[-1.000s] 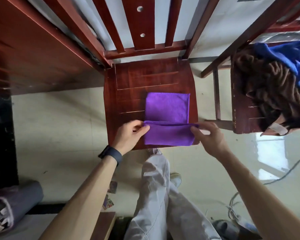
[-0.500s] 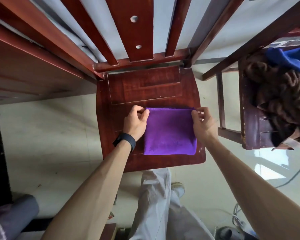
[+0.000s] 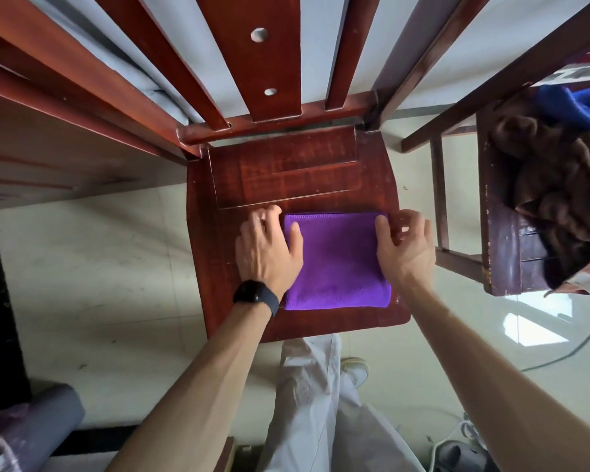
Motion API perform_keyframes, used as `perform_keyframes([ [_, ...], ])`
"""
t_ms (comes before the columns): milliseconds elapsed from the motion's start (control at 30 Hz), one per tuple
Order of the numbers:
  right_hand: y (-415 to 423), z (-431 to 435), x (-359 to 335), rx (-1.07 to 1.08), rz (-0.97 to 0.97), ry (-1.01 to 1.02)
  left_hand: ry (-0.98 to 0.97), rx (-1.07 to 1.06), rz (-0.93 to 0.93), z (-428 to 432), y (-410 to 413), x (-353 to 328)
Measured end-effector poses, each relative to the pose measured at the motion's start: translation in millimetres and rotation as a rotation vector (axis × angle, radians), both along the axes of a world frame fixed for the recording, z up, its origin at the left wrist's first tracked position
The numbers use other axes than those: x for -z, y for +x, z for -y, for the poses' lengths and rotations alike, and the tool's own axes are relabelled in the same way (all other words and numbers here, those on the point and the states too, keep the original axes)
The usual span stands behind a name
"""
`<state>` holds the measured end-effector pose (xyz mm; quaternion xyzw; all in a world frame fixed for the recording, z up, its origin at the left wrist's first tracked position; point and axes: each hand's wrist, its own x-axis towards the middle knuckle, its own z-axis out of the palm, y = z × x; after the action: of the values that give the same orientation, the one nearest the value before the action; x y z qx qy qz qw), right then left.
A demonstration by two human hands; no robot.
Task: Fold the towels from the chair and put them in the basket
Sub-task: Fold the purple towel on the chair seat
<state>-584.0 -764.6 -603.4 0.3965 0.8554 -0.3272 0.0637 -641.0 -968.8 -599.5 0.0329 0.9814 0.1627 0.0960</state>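
Observation:
A purple towel, folded into a flat rectangle, lies on the front half of a dark red wooden chair seat. My left hand, with a black watch on its wrist, rests palm down on the towel's left edge, thumb lying on the cloth. My right hand is at the far right corner, thumb on top and fingers curled around the edge. A second chair at the right carries a crumpled brown towel and a blue towel. No basket is in view.
A red-brown desk stands at the left, close to the chair's slatted back. My leg in pale trousers is just in front of the seat. A grey roll lies on the floor at the lower left, cables at the lower right.
The near half of the purple towel was folded over onto the far half. My left hand then went from pinching the far corner to lying flat on the left edge.

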Motion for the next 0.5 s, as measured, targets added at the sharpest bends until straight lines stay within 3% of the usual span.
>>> perform_keyframes([
  [67,17,15,-8,-0.142,-0.133,0.194,-0.003,0.216,-0.123,0,20,3],
  [133,33,30,-7,-0.355,-0.163,0.301,-0.008,0.373,-0.066,-3,33,8],
  [233,45,36,7,-0.580,-0.063,0.303,-0.079,0.450,0.049,-4,37,19],
  [333,45,26,24,-0.660,0.019,0.292,-0.119,0.455,0.047,6,31,33],
  [500,50,22,45,-0.639,-0.033,0.329,-0.121,0.472,0.028,13,26,51],
])
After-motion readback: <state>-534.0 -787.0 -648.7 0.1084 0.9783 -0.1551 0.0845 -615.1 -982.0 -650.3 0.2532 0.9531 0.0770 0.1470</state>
